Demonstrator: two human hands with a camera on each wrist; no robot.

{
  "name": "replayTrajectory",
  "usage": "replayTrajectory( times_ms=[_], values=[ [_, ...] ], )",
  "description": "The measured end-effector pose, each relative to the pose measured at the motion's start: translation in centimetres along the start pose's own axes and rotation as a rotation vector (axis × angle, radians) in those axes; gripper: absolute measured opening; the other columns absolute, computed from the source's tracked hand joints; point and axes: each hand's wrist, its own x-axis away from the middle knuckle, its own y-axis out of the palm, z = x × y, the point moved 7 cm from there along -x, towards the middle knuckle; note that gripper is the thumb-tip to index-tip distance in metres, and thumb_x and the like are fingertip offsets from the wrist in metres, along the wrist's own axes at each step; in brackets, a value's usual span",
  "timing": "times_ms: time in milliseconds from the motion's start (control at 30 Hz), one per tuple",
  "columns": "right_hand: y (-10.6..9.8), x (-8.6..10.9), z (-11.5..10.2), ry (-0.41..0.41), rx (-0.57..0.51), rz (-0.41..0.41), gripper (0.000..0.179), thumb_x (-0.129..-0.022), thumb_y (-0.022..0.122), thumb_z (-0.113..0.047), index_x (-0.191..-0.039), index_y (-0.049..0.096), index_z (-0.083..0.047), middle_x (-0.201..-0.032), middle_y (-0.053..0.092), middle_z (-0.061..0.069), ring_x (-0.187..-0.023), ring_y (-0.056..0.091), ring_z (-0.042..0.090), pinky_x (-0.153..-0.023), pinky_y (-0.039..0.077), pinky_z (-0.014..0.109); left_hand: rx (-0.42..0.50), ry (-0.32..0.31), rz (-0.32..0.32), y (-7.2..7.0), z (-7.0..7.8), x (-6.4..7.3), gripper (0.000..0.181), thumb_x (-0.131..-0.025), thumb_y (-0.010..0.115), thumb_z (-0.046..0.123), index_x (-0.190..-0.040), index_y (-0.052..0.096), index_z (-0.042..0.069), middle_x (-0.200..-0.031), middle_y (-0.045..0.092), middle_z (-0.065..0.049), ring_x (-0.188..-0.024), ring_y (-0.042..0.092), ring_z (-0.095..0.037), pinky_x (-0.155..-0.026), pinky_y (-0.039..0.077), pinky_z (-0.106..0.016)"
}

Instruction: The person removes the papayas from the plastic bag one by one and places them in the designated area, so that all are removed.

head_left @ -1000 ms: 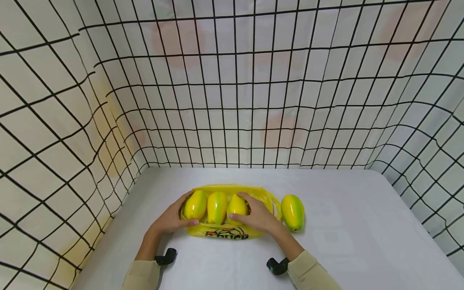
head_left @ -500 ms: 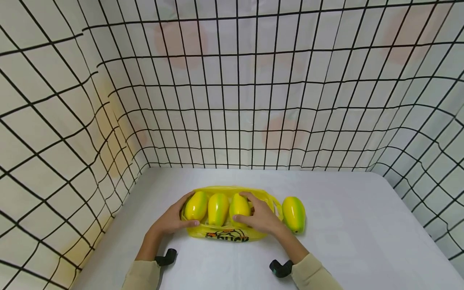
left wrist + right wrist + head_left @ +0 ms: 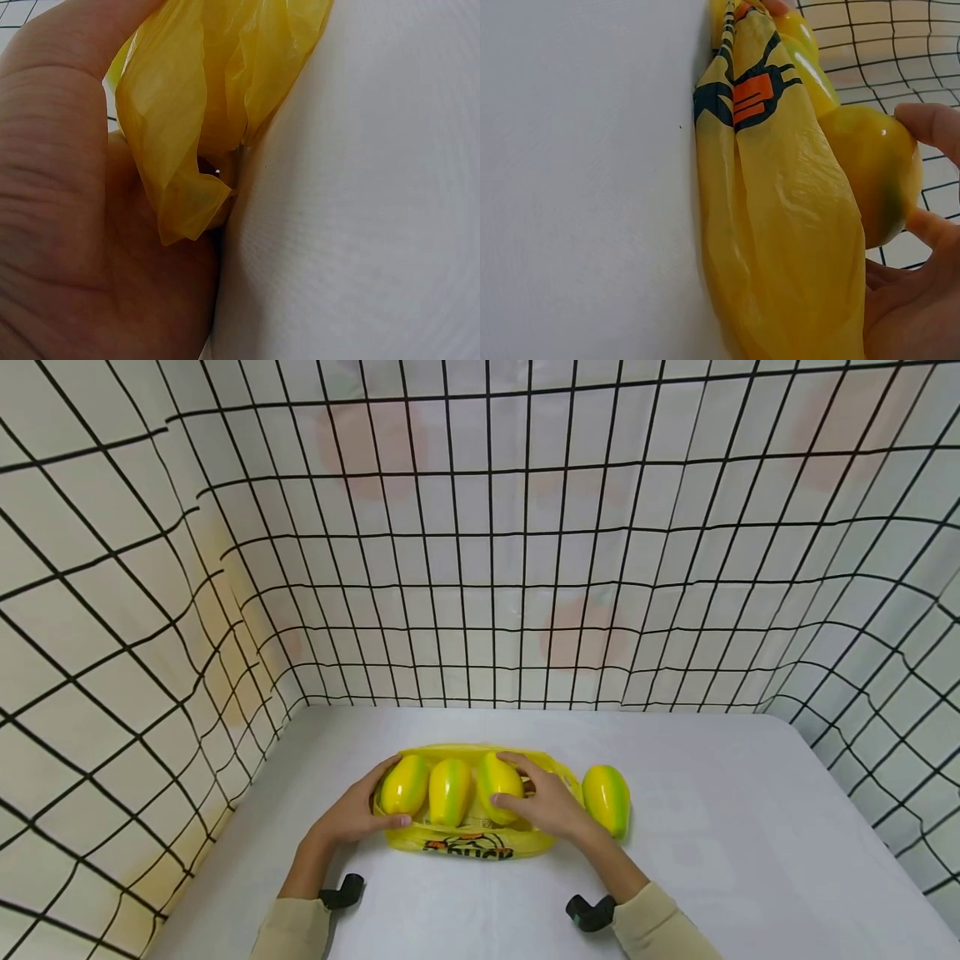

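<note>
A yellow plastic bag (image 3: 480, 845) with dark printing lies on the white table, its mouth facing up. Three glossy yellow-green mangoes sit in it side by side: a left mango (image 3: 405, 785), a middle mango (image 3: 450, 793) and a right mango (image 3: 498, 785). My left hand (image 3: 351, 810) holds the bag's left end around the left mango, thumb along the front rim; the left wrist view shows crumpled bag film (image 3: 172, 127) against the palm. With thumb and fingers my right hand (image 3: 551, 806) grips the right mango, seen above the bag's edge in the right wrist view (image 3: 874, 172).
A fourth-side loose mango (image 3: 607, 797) lies on the table (image 3: 720, 827) just right of the bag, beyond my right wrist. Black grid netting (image 3: 487, 535) over pale walls rises at the back and both sides.
My right hand has shifted slightly right with the right mango, which now stands more upright and farther from the middle one. The left hand stays in place on the bag.
</note>
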Motion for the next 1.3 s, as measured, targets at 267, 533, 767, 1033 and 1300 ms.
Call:
replayTrajectory(
  times_ms=[267, 533, 767, 1033, 1300],
  values=[
    [-1.1, 0.1, 0.1, -0.008, -0.084, 0.045, 0.07, -0.079, 0.071, -0.059, -0.141, 0.04, -0.047, -0.146, 0.046, -0.005, -0.119, 0.057, 0.025, -0.093, 0.054, 0.039, -0.002, 0.005, -0.001, -0.1, 0.1, 0.0, 0.104, -0.07, 0.079, 0.056, -0.153, 0.02, 0.037, -0.151, 0.039, 0.003, -0.129, 0.046, -0.022, -0.111, 0.035, -0.056],
    [-2.1, 0.5, 0.3, -0.009, -0.152, 0.066, 0.069, -0.077, 0.075, -0.056, -0.137, 0.043, -0.048, -0.14, 0.051, -0.001, -0.112, 0.062, 0.026, -0.085, 0.058, 0.036, 0.011, 0.006, -0.004, 0.0, 0.2, 0.1, 0.103, -0.07, 0.079, 0.055, -0.153, 0.02, 0.036, -0.151, 0.039, 0.002, -0.128, 0.046, -0.023, -0.111, 0.035, -0.057],
    [-3.3, 1.3, 0.0, -0.017, -0.155, 0.065, 0.07, -0.076, 0.074, -0.058, -0.138, 0.043, -0.046, -0.143, 0.049, 0.001, -0.114, 0.062, 0.025, -0.085, 0.058, 0.036, 0.001, -0.007, -0.002, 0.0, 0.1, 0.1, 0.104, -0.07, 0.079, 0.056, -0.153, 0.02, 0.035, -0.15, 0.04, 0.003, -0.126, 0.048, -0.022, -0.11, 0.036, -0.056],
    [-4.8, 1.9, 0.1, -0.038, -0.163, 0.081, 0.067, -0.077, 0.076, -0.054, -0.136, 0.045, -0.046, -0.142, 0.05, 0.004, -0.118, 0.06, 0.03, -0.087, 0.058, 0.037, 0.006, -0.005, -0.004, 0.0, 0.1, 0.0, 0.104, -0.07, 0.08, 0.055, -0.153, 0.02, 0.035, -0.15, 0.04, 0.002, -0.126, 0.048, -0.022, -0.11, 0.036, -0.055],
    [-6.4, 2.7, 0.2, -0.053, -0.181, 0.082, 0.066, -0.078, 0.076, -0.052, -0.136, 0.045, -0.046, -0.143, 0.048, 0.007, -0.121, 0.058, 0.034, -0.085, 0.058, 0.038, 0.008, 0.007, -0.004, 0.0, 0.2, 0.2, 0.104, -0.07, 0.08, 0.055, -0.153, 0.02, 0.034, -0.152, 0.038, 0.002, -0.13, 0.045, -0.023, -0.112, 0.034, -0.056]
  ],
)
